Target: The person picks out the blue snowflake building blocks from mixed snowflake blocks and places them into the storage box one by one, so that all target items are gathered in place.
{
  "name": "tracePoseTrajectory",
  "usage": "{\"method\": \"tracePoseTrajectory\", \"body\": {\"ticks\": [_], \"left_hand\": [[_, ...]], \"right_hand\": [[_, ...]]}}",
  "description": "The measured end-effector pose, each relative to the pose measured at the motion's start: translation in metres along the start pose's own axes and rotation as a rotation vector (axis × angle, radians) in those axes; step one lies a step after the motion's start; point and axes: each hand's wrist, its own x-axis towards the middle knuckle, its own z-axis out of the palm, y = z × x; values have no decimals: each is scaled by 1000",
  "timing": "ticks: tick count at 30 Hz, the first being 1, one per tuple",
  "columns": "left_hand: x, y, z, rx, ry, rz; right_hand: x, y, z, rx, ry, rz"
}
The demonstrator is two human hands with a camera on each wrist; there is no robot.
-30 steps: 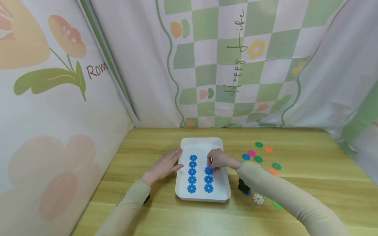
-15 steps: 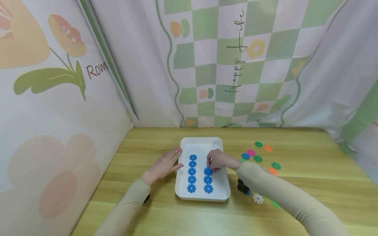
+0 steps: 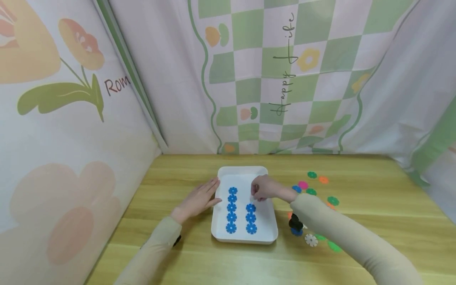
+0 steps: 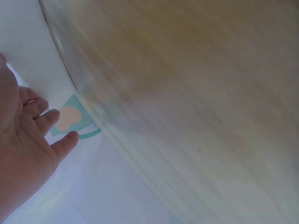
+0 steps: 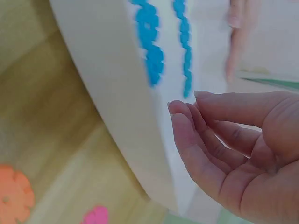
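A white tray (image 3: 246, 240) holds two rows of blue snowflake-shaped discs. The left row (image 3: 231, 207) is longer; the right row (image 3: 251, 217) has three discs joined edge to edge. My left hand (image 3: 197, 200) rests on the tray's left rim with straight fingers, also seen in the left wrist view. Just past the far end of the right row, my right hand (image 3: 263, 188) hovers inside the tray. In the right wrist view its thumb and fingers (image 5: 184, 128) are loosely bent with a small gap at the tips, and nothing shows between them.
Loose discs lie on the wooden table right of the tray: green (image 3: 312, 174), orange (image 3: 323, 179), pink (image 3: 303, 185), blue (image 3: 296, 189) and white (image 3: 311, 240), among several others. The right sleeve (image 3: 342, 221) covers part of them. A printed curtain (image 3: 281, 79) hangs behind the table.
My right hand has come off the top disc of the right row and moved slightly away and to the right. That row sits marginally nearer the tray's front. My left hand stays still.
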Motion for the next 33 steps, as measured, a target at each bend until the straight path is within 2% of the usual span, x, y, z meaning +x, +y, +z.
{"method": "tracePoseTrajectory", "body": {"ticks": [6,13,25,33], "left_hand": [[-1,1,-1,-5,6,11],[-1,1,0,-20,5,1],[-1,0,1,-21,3,1],[1,-1,3,-17,14,-2]], "right_hand": [[-11,15,-28,86,47,-52],[-23,53,-48,96,98,-27],[-35,104,-51,-38,175,84],[-40,120,-53,-57,172,156]]}}
